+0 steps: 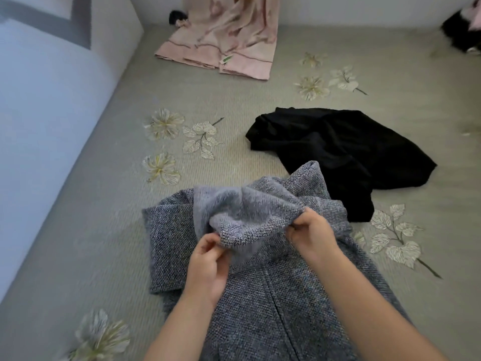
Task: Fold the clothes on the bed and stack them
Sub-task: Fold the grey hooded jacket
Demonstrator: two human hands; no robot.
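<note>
Sweater: one grey knit sweater [260, 295] is lying at lower centre on the bed [104, 230], hood bunched upward.
Grip: left hand [208, 267] and right hand [312, 235] are both pinching its hood edge.
Others: one black garment [338, 152] at centre right, one pink garment [223, 40] at top.

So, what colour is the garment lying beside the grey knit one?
Black garment, plain, no pattern visible; seen in the head view.

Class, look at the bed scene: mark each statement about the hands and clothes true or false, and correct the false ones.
1. Both hands grip the grey jacket. True: left hand, right hand.
2. The black garment is neatly folded. False: it lies crumpled.
3. The pink garment lies at the far side of the bed. True.
4. The grey jacket lies on the pink garment. False: they are well apart.
</note>
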